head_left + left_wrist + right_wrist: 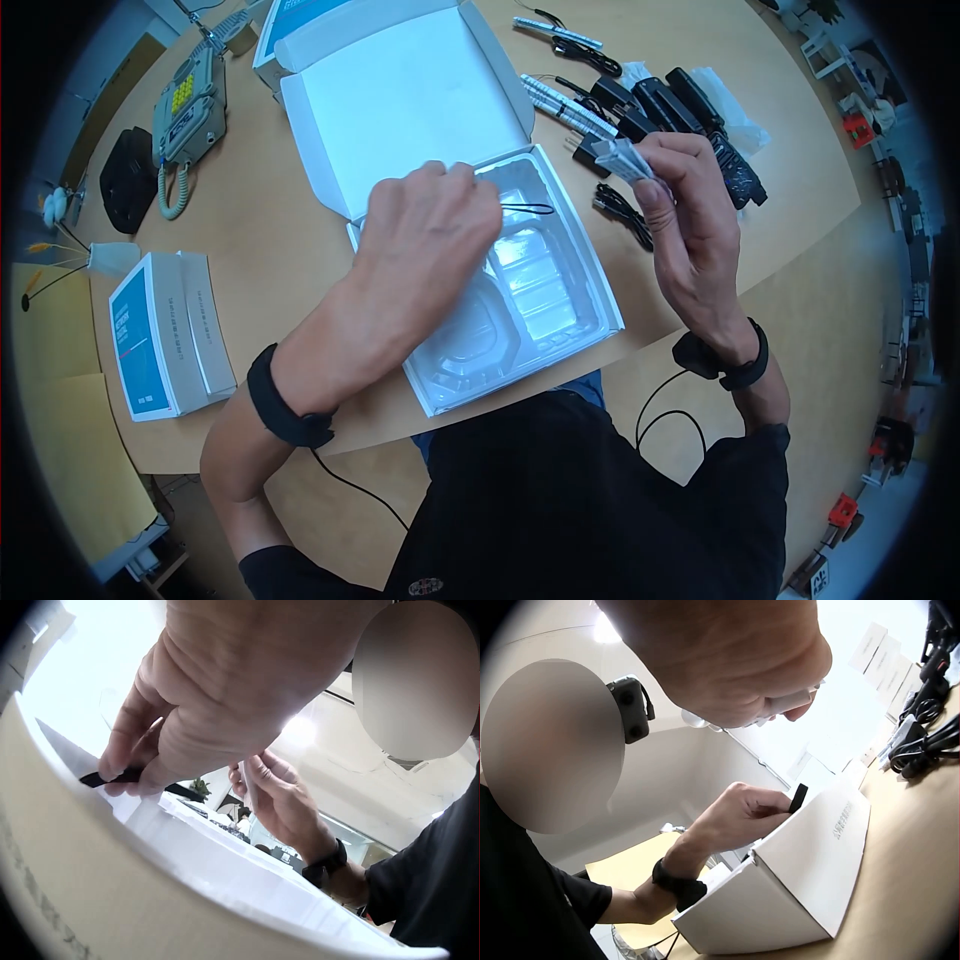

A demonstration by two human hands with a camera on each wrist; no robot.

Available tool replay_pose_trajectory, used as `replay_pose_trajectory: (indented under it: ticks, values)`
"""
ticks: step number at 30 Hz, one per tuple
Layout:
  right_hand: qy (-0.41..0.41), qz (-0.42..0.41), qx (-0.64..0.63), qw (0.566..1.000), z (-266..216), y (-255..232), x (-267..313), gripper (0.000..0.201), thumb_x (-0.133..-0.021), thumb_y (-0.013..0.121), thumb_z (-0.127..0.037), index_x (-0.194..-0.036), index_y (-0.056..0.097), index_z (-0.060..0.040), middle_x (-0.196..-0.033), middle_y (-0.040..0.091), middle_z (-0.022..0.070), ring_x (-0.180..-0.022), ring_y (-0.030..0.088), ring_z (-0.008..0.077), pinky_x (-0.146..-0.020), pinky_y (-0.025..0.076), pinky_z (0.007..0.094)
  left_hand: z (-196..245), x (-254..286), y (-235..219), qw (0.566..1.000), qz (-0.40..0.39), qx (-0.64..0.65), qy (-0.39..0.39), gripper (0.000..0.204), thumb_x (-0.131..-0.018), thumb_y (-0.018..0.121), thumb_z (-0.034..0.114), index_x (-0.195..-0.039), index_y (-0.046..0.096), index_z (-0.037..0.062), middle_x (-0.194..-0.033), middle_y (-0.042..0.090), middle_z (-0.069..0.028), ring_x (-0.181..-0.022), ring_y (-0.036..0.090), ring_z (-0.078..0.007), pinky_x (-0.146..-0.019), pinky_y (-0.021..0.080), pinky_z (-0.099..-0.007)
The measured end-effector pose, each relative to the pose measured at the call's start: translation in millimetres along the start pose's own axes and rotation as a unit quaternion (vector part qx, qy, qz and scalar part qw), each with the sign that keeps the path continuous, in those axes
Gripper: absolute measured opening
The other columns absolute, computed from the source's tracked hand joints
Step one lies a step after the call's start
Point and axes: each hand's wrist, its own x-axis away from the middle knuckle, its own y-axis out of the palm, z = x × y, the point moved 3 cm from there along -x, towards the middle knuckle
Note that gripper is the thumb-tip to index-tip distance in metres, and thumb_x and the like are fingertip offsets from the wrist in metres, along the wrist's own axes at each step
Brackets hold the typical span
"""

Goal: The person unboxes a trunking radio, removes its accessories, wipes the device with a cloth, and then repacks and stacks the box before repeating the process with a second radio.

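My left hand (430, 215) is over the open white box (420, 402), pinching a small black flat piece (798, 798) between thumb and fingers. A thin black cord loop (527, 209) sticks out to the right of that hand. Below lies a clear plastic tray (590, 300) with moulded hollows, set inside the box. My right hand (695, 225) is raised to the right of the box and pinches a small folded whitish piece (622, 160) between thumb and fingers. In the left wrist view the black piece is close to the box wall.
Black cables (622, 215), adapters (590, 152), rolled printed papers (565, 105) and black handheld devices (665, 105) lie at the back right. Two boxes (165, 335) stand at the left. Behind them are a desk phone (190, 110) and a black case (128, 180). The box lid (405, 95) leans back, open.
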Motion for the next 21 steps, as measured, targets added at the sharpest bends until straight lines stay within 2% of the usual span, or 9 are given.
replay_pose_trajectory:
  ticks: [2, 3, 7, 9, 11, 16, 18, 20, 21]
  values:
    - [-0.074, 0.005, 0.065, 0.995, 0, 4, -1, 0.020, -0.096, 0.066, -0.001, -0.115, 0.071, -0.0037, -0.110, 0.062, 0.0112, -0.089, 0.061, 0.0192, -0.074, 0.050, 0.0308, -5, 9, 1, 0.999, -0.005, -0.037, -0.013, 0.009, -0.093, 0.063, 0.009, -0.097, 0.064, 0.0009, -0.086, 0.061, -0.0108, -0.085, 0.065, -0.0280, -0.070, 0.053, -0.0409]
    - [-0.064, 0.011, 0.059, 0.996, -1, 7, -3, 0.024, -0.089, 0.070, 0.003, -0.111, 0.075, -0.0062, -0.106, 0.063, 0.0098, -0.090, 0.060, 0.0203, -0.074, 0.050, 0.0310, -6, 14, -2, 0.999, -0.007, -0.040, -0.018, 0.009, -0.093, 0.063, 0.009, -0.097, 0.064, 0.0009, -0.086, 0.061, -0.0108, -0.085, 0.065, -0.0280, -0.070, 0.053, -0.0409]
    - [-0.165, 0.000, 0.091, 0.982, -16, 16, -14, 0.034, -0.078, 0.077, 0.003, -0.110, 0.076, -0.0086, -0.095, 0.066, 0.0073, -0.087, 0.061, 0.0229, -0.070, 0.049, 0.0329, -6, 35, -8, 0.997, 0.062, 0.053, 0.001, 0.021, -0.094, 0.063, 0.011, -0.112, 0.064, 0.0007, -0.102, 0.064, -0.0129, -0.094, 0.063, -0.0292, -0.077, 0.054, -0.0403]
    - [-0.186, -0.012, 0.063, 0.981, -22, 30, -21, 0.033, -0.077, 0.078, 0.002, -0.109, 0.076, -0.0077, -0.096, 0.066, 0.0081, -0.086, 0.062, 0.0234, -0.070, 0.049, 0.0340, -8, 45, -1, 0.991, 0.096, 0.097, 0.014, 0.026, -0.094, 0.063, 0.012, -0.117, 0.064, 0.0009, -0.107, 0.065, -0.0137, -0.096, 0.062, -0.0301, -0.080, 0.053, -0.0409]
    - [-0.236, -0.035, 0.033, 0.970, -28, 46, -29, 0.031, -0.075, 0.079, -0.001, -0.105, 0.073, -0.0053, -0.095, 0.065, 0.0094, -0.083, 0.064, 0.0248, -0.068, 0.052, 0.0365, -12, 49, 8, 0.993, 0.027, 0.111, 0.011, 0.026, -0.093, 0.062, 0.007, -0.116, 0.063, -0.0036, -0.106, 0.065, -0.0122, -0.095, 0.060, -0.0268, -0.083, 0.051, -0.0395]
    - [-0.247, -0.091, 0.061, 0.963, -26, 69, -40, 0.022, -0.081, 0.073, -0.004, -0.102, 0.069, -0.0036, -0.093, 0.064, 0.0086, -0.088, 0.066, 0.0238, -0.071, 0.056, 0.0357, -3, 54, 9, 0.998, -0.003, 0.053, -0.031, 0.031, -0.095, 0.063, 0.011, -0.123, 0.062, -0.0001, -0.109, 0.065, -0.0149, -0.097, 0.061, -0.0320, -0.087, 0.051, -0.0433]
    - [-0.256, -0.183, 0.133, 0.940, -13, 85, -40, 0.020, -0.084, 0.067, -0.005, -0.103, 0.069, -0.0028, -0.095, 0.063, 0.0089, -0.093, 0.065, 0.0244, -0.073, 0.058, 0.0355, -2, 56, 8, 0.998, -0.006, 0.035, -0.043, 0.031, -0.093, 0.064, 0.010, -0.122, 0.062, -0.0007, -0.109, 0.065, -0.0150, -0.096, 0.061, -0.0317, -0.086, 0.052, -0.0419]
    - [-0.242, -0.217, 0.163, 0.931, -1, 95, -37, 0.018, -0.084, 0.063, -0.004, -0.101, 0.067, -0.0009, -0.099, 0.063, 0.0092, -0.097, 0.065, 0.0252, -0.075, 0.059, 0.0352, -4, 60, 5, 0.995, 0.086, 0.053, -0.003, 0.022, -0.091, 0.066, 0.011, -0.109, 0.065, -0.0021, -0.089, 0.061, -0.0109, -0.085, 0.057, -0.0268, -0.074, 0.047, -0.0390]
    - [-0.244, -0.246, 0.193, 0.918, 3, 98, -35, 0.015, -0.084, 0.063, -0.004, -0.098, 0.066, -0.0003, -0.100, 0.063, 0.0100, -0.098, 0.065, 0.0255, -0.075, 0.060, 0.0352, -3, 65, 0, 0.995, 0.086, 0.053, -0.001, 0.022, -0.091, 0.066, 0.011, -0.109, 0.065, -0.0021, -0.089, 0.061, -0.0109, -0.085, 0.057, -0.0268, -0.074, 0.047, -0.0390]
